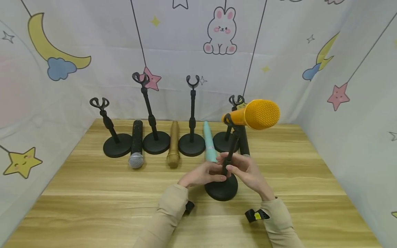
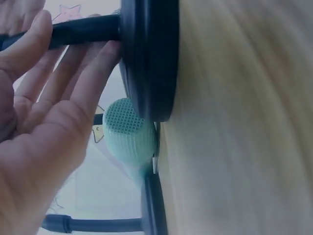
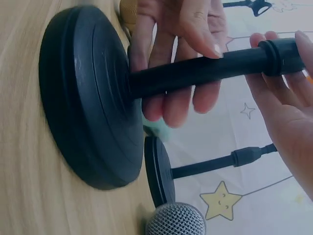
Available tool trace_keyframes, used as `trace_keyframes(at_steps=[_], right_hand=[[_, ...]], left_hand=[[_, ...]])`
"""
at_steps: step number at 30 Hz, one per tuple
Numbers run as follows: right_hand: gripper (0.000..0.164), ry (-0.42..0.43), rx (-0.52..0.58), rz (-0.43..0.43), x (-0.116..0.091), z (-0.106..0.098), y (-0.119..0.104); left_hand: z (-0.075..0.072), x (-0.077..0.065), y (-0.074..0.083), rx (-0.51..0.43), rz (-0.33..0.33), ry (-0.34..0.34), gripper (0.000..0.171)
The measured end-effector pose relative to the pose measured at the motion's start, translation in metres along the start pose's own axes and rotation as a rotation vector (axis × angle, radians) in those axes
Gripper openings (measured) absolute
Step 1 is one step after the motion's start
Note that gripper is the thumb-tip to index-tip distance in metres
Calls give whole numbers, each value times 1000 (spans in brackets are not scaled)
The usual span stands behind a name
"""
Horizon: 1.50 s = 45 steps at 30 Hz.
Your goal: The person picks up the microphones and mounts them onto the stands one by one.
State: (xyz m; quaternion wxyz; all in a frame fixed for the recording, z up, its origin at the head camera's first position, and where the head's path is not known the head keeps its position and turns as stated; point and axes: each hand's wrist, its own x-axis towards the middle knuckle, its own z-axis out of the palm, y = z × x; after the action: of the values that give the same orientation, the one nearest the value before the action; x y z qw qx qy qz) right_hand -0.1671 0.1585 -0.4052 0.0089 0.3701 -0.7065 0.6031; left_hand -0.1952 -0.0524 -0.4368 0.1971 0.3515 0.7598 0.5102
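An orange microphone [image 1: 262, 114] sits in the clip of a black desk stand [image 1: 221, 190], its mesh head pointing right and towards me. My left hand [image 1: 201, 174] holds the lower pole just above the round base, thumb on one side and fingers behind, as the right wrist view shows. Higher up, my right hand [image 1: 249, 174] grips the pole at its collar [image 3: 279, 56]. The pole leans to the right in the head view. Whether the base rests fully on the table I cannot tell. Behind the hands lies a turquoise microphone [image 1: 209, 143], its head partly hidden.
Along the back of the wooden table [image 1: 108, 206] stand several black stands with bare clips, such as the middle stand [image 1: 192, 119]. Between them lie a black microphone [image 1: 136, 143], a gold microphone [image 1: 174, 144] and another black microphone [image 1: 244, 141]. A printed curtain [image 1: 111, 31] hangs behind.
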Motion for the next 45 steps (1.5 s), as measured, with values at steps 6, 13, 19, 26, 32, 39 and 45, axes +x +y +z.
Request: trace_keyframes(at_steps=[6,13,19,26,32,39,45], right_hand=[[32,-27,-67,2,3,-1,2],[23,3,-89,-27,1,0,4],[22,59,-98,-64,-2,3,6],[25,163,-147,-69,-2,10,6],[26,144,-163,-109,-2,9,8],[33,42,-130,-87,-4,1,5],[30,83,-113,-85,-4,2,6]], left_hand=[[2,3,8,218,-22,1,26],[12,5,18,406,-55,45,20],[18,5,22,459,-83,71,16],[18,5,25,460,-74,75,15],[18,4,25,457,-79,79,17],[19,4,24,450,-90,86,18],[19,3,23,444,-81,101,16]])
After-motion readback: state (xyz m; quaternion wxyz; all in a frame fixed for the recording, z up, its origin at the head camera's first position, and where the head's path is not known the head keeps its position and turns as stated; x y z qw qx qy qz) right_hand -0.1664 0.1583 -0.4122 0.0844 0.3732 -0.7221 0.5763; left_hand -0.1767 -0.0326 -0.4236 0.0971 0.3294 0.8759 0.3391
